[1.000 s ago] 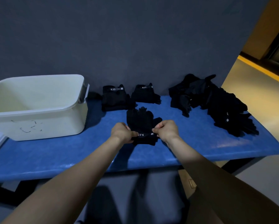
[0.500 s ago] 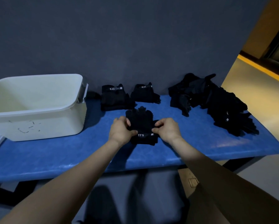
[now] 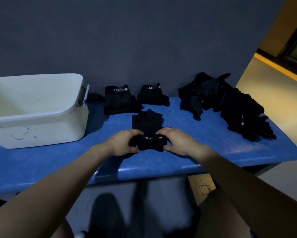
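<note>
Black fabric, soft and matte, makes up the folded gloves (image 3: 147, 126) that we hold flat on the desk (image 3: 204, 148), a little back from its front edge and about midway along it. The stubby glove fingers point toward the back edge, and the cuff band with small white lettering lies toward us. Our left hand (image 3: 122, 143) curls round the left end of that band, fingertips on top and thumb at the near side. Our right hand (image 3: 177, 141) grips the right end the same way.

The desk top is smooth blue with a faint sheen and a rounded front lip. Along the back edge lie two more folded pairs (image 3: 119, 100) (image 3: 152, 96), squarish and neat, with their lettered bands away from us; the left one sits just beyond the held gloves. A loose heap of black gloves (image 3: 230, 107), lumpy and ragged in outline, fills the back right corner. A white plastic tub (image 3: 37, 114) with rounded corners and a thick rim stands at the left end.

Bare blue surface lies on either side of our hands, toward the tub and toward the heap, and along the front edge.
</note>
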The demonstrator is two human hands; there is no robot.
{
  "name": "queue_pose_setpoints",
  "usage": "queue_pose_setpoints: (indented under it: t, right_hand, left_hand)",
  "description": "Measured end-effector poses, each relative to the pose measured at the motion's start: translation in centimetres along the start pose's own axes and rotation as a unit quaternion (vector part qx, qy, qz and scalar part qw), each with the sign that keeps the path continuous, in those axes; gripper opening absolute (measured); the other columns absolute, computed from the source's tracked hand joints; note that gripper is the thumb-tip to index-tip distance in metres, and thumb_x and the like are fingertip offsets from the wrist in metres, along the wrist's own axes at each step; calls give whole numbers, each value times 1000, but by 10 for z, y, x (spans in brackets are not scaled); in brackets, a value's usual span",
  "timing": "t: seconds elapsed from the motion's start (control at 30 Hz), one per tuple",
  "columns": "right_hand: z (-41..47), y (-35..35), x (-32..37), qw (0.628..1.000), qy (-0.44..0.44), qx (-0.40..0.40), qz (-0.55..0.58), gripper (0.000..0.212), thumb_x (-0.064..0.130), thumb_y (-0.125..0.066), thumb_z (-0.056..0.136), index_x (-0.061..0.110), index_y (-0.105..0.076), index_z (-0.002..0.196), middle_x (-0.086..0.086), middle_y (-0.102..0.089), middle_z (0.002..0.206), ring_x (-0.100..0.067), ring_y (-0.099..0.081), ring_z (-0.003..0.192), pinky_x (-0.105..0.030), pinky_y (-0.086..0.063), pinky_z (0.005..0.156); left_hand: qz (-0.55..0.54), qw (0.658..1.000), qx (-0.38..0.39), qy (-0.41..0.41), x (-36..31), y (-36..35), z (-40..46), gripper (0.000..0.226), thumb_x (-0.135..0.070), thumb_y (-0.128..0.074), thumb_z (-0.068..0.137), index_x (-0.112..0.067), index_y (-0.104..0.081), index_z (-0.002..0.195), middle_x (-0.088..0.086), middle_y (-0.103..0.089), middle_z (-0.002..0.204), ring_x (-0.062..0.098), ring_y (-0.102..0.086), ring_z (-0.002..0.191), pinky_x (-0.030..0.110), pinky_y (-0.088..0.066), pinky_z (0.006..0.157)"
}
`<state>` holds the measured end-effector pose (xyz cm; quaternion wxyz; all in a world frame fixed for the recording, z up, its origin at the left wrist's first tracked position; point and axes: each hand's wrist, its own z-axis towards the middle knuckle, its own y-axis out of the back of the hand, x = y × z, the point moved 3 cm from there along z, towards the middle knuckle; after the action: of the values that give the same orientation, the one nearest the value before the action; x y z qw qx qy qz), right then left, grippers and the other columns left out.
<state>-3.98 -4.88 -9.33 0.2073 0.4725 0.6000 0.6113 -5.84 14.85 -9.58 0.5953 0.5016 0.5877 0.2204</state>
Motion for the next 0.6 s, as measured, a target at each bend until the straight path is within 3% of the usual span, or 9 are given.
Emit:
queue_pose_setpoints:
  t: [0.1,0.2,0.27,0.33,0.47,0.6]
  right_hand:
    - [1,0,4,997,16,-49,-61,35,19,-60,87,22,-51,121,2,-57,117,-20,-54,107,-33,-46,84]
    - [1,1,2,997,-1,-76,-10,22,19,-55,89,22,-56,111,0,-62,105,-22,-59,95,-36,-50,78]
    - [0,5,-1,996,-17,-66,57,20,20,-54,91,23,-57,111,-1,-65,99,-21,-62,87,-40,-53,75]
    - [-2,10,-3,991,-27,-57,116,19,20,-53,93,23,-58,112,-2,-66,92,-20,-62,80,-39,-54,72]
    - [-4,11,-4,981,-30,-63,183,13,20,-53,95,18,-60,105,-1,-62,82,-15,-58,72,-34,-50,68]
    - [-3,9,-9,960,-45,-55,272,9,15,-55,93,21,-59,98,7,-58,75,-7,-53,66,-23,-46,66]
  left_hand:
    - [16,999,-33,-12,-5,0,2,54,-25,-72,79,-22,-50,128,-1,-62,115,18,-58,104,29,-46,89]
    - [22,997,-66,-29,-8,2,0,36,-29,-60,88,-22,-48,122,2,-65,103,22,-61,92,33,-49,77]
    - [26,996,-74,-42,-7,2,-2,38,-31,-57,91,-24,-42,125,4,-65,101,22,-61,86,34,-49,74]
    - [35,995,-72,-59,-7,-1,-6,51,-35,-58,90,-26,-32,133,3,-62,113,22,-61,92,34,-50,77]
    - [107,989,-58,-84,-14,-8,-7,78,-41,-65,83,-31,-16,143,-4,-36,141,26,-60,101,37,-51,84]
    - [156,974,-135,-99,-20,-5,-5,46,-38,-49,94,-28,-33,136,-1,-45,134,32,-63,87,42,-52,73]
